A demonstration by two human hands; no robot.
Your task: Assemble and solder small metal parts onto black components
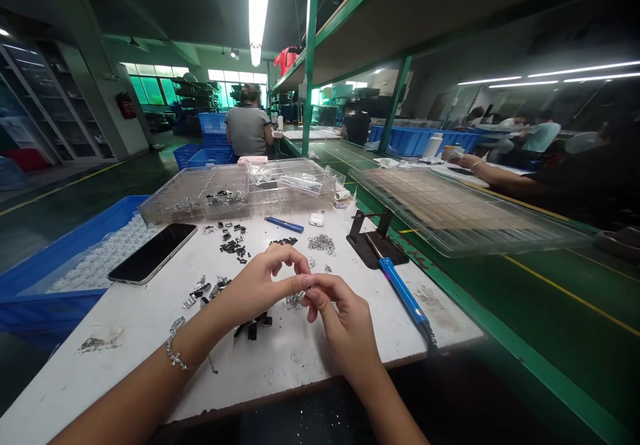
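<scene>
Above the white tabletop (165, 338), my left hand (267, 278) and my right hand (345, 312) meet fingertip to fingertip. Both are closed in a pinch; whatever small piece they hold is hidden by the fingers. Beneath them lies a little heap of shiny metal bits (295, 300). Black pieces (253, 327) are scattered under my left wrist, and silver and black parts (200, 290) lie left of it. Farther back sit a pile of tiny metal parts (321, 244) and a group of black parts (234, 245).
A soldering iron (403, 292) with a blue handle rests on a black stand (375, 248) at right. A phone (155, 253) lies at left beside a blue crate (100, 258) of white pieces. Clear plastic trays (195, 192), a blue pen-like tool (283, 224) and a white case (317, 219) are behind.
</scene>
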